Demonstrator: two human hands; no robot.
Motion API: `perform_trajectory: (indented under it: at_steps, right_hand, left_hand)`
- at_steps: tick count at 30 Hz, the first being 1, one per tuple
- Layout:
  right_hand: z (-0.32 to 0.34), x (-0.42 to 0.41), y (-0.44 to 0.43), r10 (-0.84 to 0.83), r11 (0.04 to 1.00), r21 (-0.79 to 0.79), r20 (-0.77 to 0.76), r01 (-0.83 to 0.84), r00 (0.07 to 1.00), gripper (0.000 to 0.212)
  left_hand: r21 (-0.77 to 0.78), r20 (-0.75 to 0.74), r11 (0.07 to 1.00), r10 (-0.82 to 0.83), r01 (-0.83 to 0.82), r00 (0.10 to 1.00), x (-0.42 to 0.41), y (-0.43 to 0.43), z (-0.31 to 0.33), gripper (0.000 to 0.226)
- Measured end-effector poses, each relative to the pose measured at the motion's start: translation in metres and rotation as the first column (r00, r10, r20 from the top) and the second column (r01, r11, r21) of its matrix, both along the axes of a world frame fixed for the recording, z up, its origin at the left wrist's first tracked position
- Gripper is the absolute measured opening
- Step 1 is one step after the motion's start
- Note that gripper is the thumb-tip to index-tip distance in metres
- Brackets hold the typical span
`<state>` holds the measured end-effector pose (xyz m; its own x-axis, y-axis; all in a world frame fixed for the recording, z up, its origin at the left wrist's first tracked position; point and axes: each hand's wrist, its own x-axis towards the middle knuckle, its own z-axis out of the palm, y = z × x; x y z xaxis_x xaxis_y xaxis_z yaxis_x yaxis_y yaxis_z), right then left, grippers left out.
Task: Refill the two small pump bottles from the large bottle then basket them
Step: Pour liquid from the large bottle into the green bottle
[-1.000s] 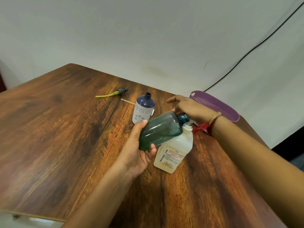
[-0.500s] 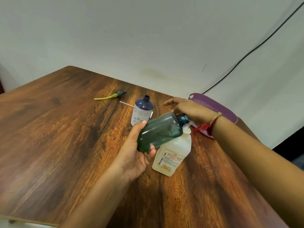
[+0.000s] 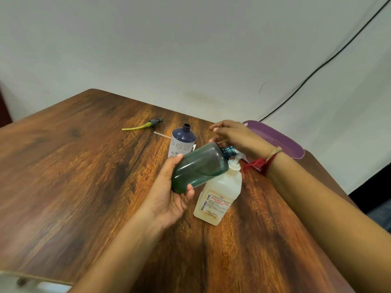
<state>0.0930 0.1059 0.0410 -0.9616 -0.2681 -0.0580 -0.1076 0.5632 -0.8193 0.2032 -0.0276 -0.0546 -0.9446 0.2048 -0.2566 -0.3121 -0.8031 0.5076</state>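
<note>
My left hand grips a green translucent bottle, tilted on its side with its open neck against the nozzle of the large white pump bottle. That large bottle stands on the wooden table with a red-lettered label. My right hand lies over its pump head, fingers stretched out flat. A second small bottle, dark blue on top with a white flowered sleeve, stands uncapped behind. A purple basket sits at the far right edge.
A pump head with a yellow-green tube lies on the table behind the blue bottle, and a thin white tube lies beside it. A black cable runs up the wall. The table's near-left corner shows at the bottom.
Little has moved. My right hand stays over the pump head and the green bottle stays tilted at the nozzle; the view shifted slightly.
</note>
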Motion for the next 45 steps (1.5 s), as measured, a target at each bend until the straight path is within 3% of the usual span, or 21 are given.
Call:
perform_trajectory:
  at_steps: [5,9,13,17,21,24,27,33,39,42,45]
  right_hand:
    - [0.009,0.002,0.006,0.022,0.994,-0.105,0.079,-0.014,0.997,0.043]
    - [0.012,0.007,0.022,-0.011,0.968,-0.249,-0.118,-0.019,0.993,0.036]
    - [-0.019,0.024,0.036,-0.061,0.955,-0.295,-0.318,-0.038,0.946,0.02]
    - [-0.059,0.043,0.037,-0.263,0.892,-0.449,-0.421,0.052,0.868,0.022]
    - [-0.09,0.055,0.028,-0.307,0.875,-0.483,-0.513,0.027,0.801,0.024]
    - [-0.087,0.054,0.023,-0.31,0.824,-0.565,-0.399,0.035,0.863,0.04]
    - [-0.079,0.051,0.017,-0.301,0.848,-0.515,-0.277,0.123,0.913,0.058]
    - [-0.073,0.048,0.013,-0.371,0.789,-0.556,-0.09,0.262,0.924,0.067]
    - [-0.069,0.048,0.007,-0.352,0.833,-0.494,-0.126,0.249,0.928,0.101]
    - [-0.067,0.045,0.007,-0.361,0.824,-0.508,-0.126,0.252,0.924,0.08]
    - [-0.067,0.038,0.014,-0.296,0.77,-0.586,0.02,0.251,0.955,0.041]
  left_hand:
    - [0.011,-0.005,1.0,0.008,-0.008,1.0,0.0,0.0,0.001,0.053]
    - [0.018,-0.005,1.0,0.016,-0.015,1.0,0.001,-0.001,0.002,0.052]
    - [0.021,-0.006,1.0,0.003,-0.003,1.0,0.001,-0.001,0.002,0.046]
    - [-0.009,-0.023,1.0,0.011,-0.012,1.0,-0.002,0.001,0.005,0.044]
    - [-0.027,-0.012,1.0,0.015,-0.016,1.0,-0.001,0.003,0.006,0.049]
    - [-0.059,-0.007,0.998,0.021,-0.021,1.0,-0.001,0.001,0.008,0.052]
    - [-0.074,0.003,0.997,0.027,-0.027,1.0,-0.001,0.002,0.009,0.056]
    - [-0.071,0.002,0.997,0.016,-0.016,1.0,0.002,0.003,0.01,0.049]
    - [-0.072,0.002,0.997,0.002,-0.002,1.0,0.002,0.002,0.009,0.05]
    - [-0.082,0.007,0.997,0.003,-0.003,1.0,0.0,0.003,0.008,0.053]
    - [-0.079,0.011,0.997,0.003,-0.002,1.0,-0.002,0.006,0.008,0.051]
